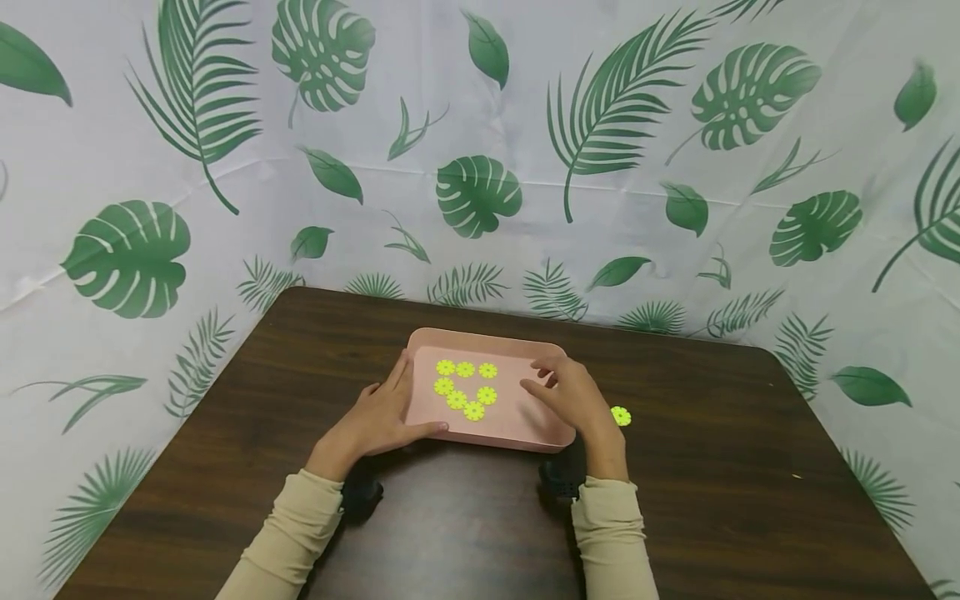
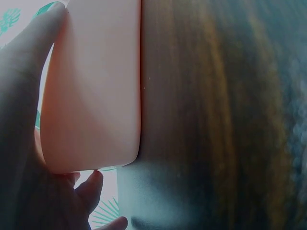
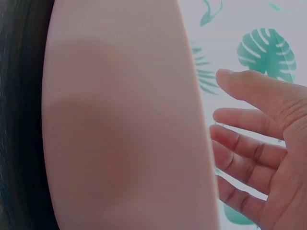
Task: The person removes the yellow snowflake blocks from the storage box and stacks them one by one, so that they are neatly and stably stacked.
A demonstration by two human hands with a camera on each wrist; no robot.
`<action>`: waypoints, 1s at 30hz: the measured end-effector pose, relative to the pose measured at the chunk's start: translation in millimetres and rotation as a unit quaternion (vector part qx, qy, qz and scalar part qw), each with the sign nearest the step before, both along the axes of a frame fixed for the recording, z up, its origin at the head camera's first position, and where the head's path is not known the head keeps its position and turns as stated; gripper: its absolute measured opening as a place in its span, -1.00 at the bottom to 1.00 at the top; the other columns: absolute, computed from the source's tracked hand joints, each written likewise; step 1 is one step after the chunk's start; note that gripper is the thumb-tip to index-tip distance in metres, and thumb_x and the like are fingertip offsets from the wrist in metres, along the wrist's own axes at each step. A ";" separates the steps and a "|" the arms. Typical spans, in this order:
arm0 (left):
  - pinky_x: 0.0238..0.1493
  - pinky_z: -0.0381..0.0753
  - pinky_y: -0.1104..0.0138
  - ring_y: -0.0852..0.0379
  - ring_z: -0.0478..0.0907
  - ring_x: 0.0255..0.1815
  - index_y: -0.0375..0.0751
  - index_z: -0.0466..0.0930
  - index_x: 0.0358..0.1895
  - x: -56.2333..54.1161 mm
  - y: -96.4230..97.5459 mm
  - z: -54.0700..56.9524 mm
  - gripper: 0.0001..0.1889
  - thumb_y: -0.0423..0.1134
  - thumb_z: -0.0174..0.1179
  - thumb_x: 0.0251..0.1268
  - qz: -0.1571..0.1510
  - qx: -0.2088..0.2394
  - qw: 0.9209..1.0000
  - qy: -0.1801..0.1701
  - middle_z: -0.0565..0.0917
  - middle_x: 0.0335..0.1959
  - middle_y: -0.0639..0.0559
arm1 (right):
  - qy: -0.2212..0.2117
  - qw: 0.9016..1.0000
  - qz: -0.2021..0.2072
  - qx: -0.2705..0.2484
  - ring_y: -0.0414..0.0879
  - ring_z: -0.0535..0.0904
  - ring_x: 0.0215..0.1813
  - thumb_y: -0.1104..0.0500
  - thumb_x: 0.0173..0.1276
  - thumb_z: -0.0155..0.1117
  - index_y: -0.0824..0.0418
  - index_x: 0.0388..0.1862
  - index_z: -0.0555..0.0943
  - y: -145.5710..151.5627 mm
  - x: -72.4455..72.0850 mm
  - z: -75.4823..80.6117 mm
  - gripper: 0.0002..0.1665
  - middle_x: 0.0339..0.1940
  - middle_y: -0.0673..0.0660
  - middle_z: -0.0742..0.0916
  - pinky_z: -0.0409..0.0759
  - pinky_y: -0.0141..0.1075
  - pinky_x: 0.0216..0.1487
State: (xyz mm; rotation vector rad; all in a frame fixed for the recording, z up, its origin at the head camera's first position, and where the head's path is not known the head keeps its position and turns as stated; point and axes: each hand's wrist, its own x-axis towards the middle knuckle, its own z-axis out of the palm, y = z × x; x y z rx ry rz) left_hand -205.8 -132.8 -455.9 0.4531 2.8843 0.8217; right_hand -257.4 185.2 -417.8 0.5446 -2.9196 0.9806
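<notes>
A shallow pink tray (image 1: 517, 408) lies on the dark wooden table, its near wall filling much of both wrist views. Several bright yellow-green flower-shaped discs (image 1: 457, 400) form a loose, heart-like loop on its floor. My left hand (image 1: 378, 417) rests against the tray's left side with straight fingers, its thumb stretched along the front rim. Over the tray's right part hovers my right hand (image 1: 567, 396), fingers apart and loosely bent, with nothing between them. One more flower disc (image 1: 621, 416) lies on the table, just right of my right wrist.
Around the tray spreads the wooden table (image 1: 720, 433). A white cloth (image 1: 420, 200) printed with green leaves hangs behind it and along its sides. Dark wrist devices (image 1: 362, 500) sit beneath both wrists.
</notes>
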 end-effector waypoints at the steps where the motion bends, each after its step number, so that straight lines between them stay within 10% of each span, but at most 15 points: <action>1: 0.39 0.16 -0.38 -0.22 0.11 0.63 -0.38 -0.22 0.67 -0.2 0.0 0.1 0.27 0.48 0.17 0.22 -0.001 0.000 1.000 0.000 -0.25 0.70 -0.27 | 0.000 1.000 0.003 0.001 0.08 0.66 -0.15 0.09 0.37 0.50 0.40 0.14 0.69 -1.6 -0.2 -0.1 -0.50 -0.08 0.27 0.74 0.68 -0.04 -0.10; 30: 0.42 0.13 -0.36 -0.19 0.01 0.67 -0.39 -0.21 0.66 -0.2 -0.5 3.6 0.27 0.48 0.17 0.24 0.000 -0.001 1.000 -0.012 -0.26 0.71 -0.26 | -0.050 0.997 0.045 0.046 -0.06 0.61 -0.20 0.11 0.34 0.52 0.18 0.19 0.73 -50.7 -0.9 -12.8 -0.54 -0.08 0.13 0.74 0.65 -0.18 -0.13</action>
